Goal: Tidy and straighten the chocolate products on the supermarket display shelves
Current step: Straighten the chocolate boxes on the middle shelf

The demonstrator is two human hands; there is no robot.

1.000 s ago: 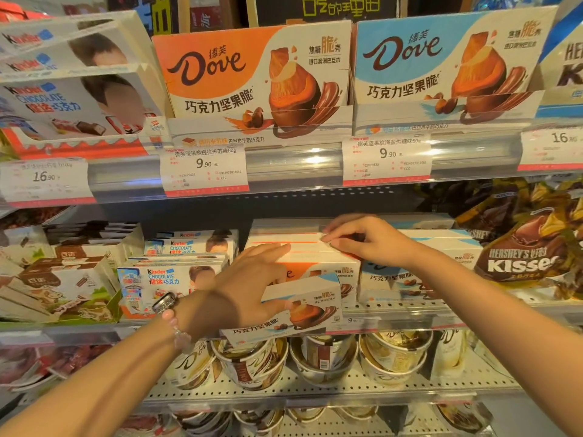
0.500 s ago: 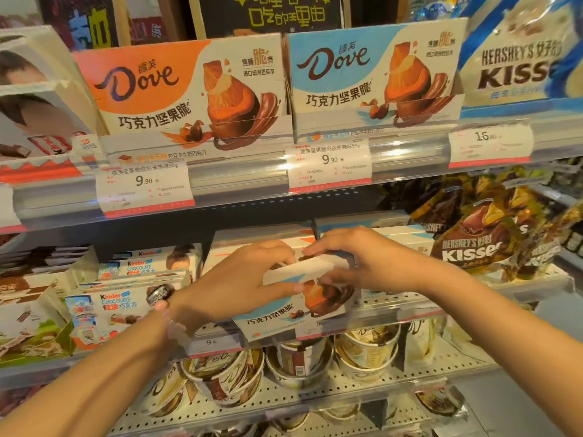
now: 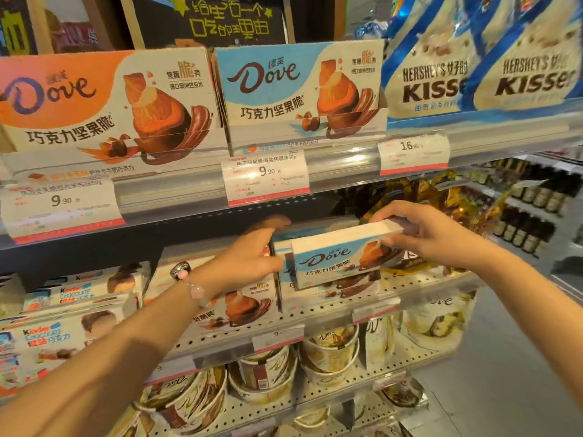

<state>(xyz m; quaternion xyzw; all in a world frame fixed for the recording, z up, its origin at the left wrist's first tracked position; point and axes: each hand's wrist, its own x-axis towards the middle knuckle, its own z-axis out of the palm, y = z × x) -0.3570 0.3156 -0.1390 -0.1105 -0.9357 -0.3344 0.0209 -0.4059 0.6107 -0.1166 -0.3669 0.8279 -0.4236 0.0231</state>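
A blue Dove box (image 3: 331,261) is held upright in front of the blue Dove stack (image 3: 285,247) on the middle shelf (image 3: 334,305). My right hand (image 3: 419,231) grips its right end, thumb below and fingers over the top. My left hand (image 3: 249,260) touches its left end, fingers reaching back beside the stack. To the left lies an orange Dove box (image 3: 239,305), partly hidden by my left wrist. Large orange (image 3: 104,102) and blue (image 3: 299,93) Dove display boxes stand on the upper shelf.
Kinder chocolate boxes (image 3: 63,329) are stacked at the left of the middle shelf. Hershey's Kisses bags (image 3: 473,67) sit at upper right, gold ones (image 3: 441,197) behind my right hand. Dove cups (image 3: 262,373) fill the lower shelf. Price tags (image 3: 265,176) line the rail.
The blue Dove box has been lifted from lying tilted at the shelf front and carried right, now upright before the blue stack. Both hands moved with it; the view shifted right.
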